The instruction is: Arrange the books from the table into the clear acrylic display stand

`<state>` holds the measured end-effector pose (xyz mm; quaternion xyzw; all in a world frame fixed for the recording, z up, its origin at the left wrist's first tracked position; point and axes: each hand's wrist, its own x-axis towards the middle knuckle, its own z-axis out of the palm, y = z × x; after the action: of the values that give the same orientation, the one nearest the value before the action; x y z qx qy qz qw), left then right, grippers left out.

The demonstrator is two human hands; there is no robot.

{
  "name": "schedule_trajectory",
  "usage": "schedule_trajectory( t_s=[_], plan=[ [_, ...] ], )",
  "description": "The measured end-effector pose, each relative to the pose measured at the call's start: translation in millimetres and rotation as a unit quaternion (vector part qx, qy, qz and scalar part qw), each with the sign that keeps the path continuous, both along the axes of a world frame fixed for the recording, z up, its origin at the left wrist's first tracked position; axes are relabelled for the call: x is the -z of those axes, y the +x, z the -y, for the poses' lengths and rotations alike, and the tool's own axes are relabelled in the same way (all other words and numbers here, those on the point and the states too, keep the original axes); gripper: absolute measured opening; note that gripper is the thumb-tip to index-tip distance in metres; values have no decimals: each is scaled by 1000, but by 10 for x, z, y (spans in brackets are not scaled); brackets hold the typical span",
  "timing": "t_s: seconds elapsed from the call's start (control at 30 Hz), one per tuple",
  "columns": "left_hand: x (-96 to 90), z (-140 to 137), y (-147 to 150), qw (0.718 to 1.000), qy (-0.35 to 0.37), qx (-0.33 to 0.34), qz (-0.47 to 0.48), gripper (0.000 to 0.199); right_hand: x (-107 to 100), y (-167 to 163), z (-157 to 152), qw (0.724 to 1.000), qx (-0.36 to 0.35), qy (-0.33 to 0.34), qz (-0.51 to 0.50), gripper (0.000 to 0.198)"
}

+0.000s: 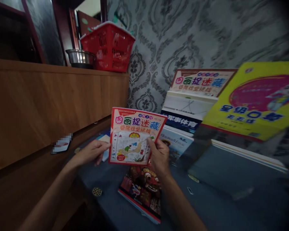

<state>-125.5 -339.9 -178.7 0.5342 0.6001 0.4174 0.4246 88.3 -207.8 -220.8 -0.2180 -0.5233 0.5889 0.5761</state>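
Note:
Upright in front of me is a thin picture book with a red border, colourful Chinese lettering and a drawn scene on its cover. My right hand grips its right edge, thumb on the front cover. At the opposite edge, the curled fingers of my left hand pinch the book's side. Below it lies a dark book with red mask pictures, partly hidden by the picture book and my right forearm. A blue and white booklet shows behind my left hand.
Several books lean in tiers at the right, among them a similar picture book, a dark blue book and a large yellow workbook. A wooden cabinet bears a red basket and a metal pot. The tabletop is dark blue.

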Motion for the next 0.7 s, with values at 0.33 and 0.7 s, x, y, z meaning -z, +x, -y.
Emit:
schedule_trajectory(
  t_s=[0.33,0.7],
  plan=[
    [236,-514,662,979,165,6,116,55,-346,412,-124,999,-14,-33,-29,42],
    [390,-830,936,977,203,-56,-25,67,-472,652,-116,982,151,105,33,42]
  ],
)
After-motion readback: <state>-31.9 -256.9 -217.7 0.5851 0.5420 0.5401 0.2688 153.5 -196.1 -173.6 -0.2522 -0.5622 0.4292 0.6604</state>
